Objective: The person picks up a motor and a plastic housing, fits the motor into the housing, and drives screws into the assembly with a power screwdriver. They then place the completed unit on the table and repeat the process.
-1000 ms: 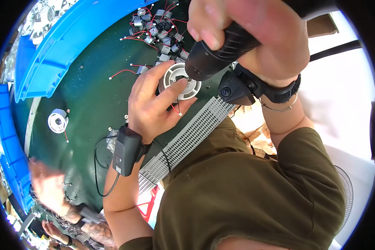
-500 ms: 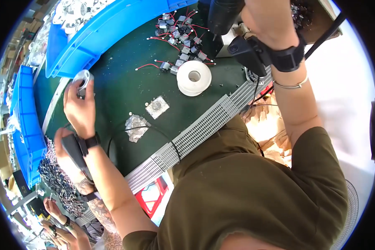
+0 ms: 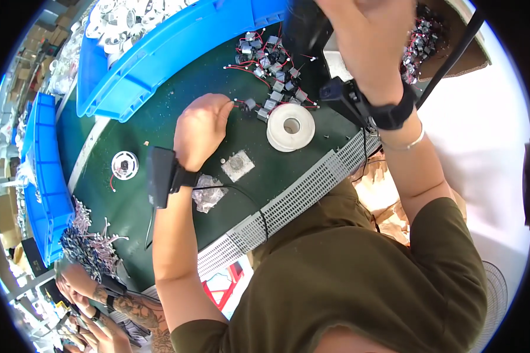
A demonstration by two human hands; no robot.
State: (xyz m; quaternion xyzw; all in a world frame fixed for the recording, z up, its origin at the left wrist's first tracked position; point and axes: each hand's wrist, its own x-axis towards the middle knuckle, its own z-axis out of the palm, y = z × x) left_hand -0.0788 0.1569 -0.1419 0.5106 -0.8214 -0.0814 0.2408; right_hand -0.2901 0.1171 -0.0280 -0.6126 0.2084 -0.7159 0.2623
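My left hand (image 3: 203, 129) is over the green table, its fingers closed at the end of a red wire on a small grey motor (image 3: 248, 105). That motor lies at the near-left edge of a pile of similar motors (image 3: 271, 62). At the top edge my right hand (image 3: 368, 35) is closed around a black screwdriver-like power tool (image 3: 305, 26), partly cut off by the picture edge. A round white ring part (image 3: 124, 165) with a dark centre and a red wire lies on the table, left of my left hand.
A white spool-like disc (image 3: 290, 127) stands right of my left hand. Nearer are a small white block (image 3: 238, 165) and a crumpled clear bag (image 3: 209, 194). A blue bin (image 3: 176, 56) holds white rings. Another person's tattooed arm (image 3: 135, 310) is at lower left, near bundled wires (image 3: 94, 244).
My left hand let go of the white ring part at the left and moved right to the motors. My right hand and the black tool shifted slightly.
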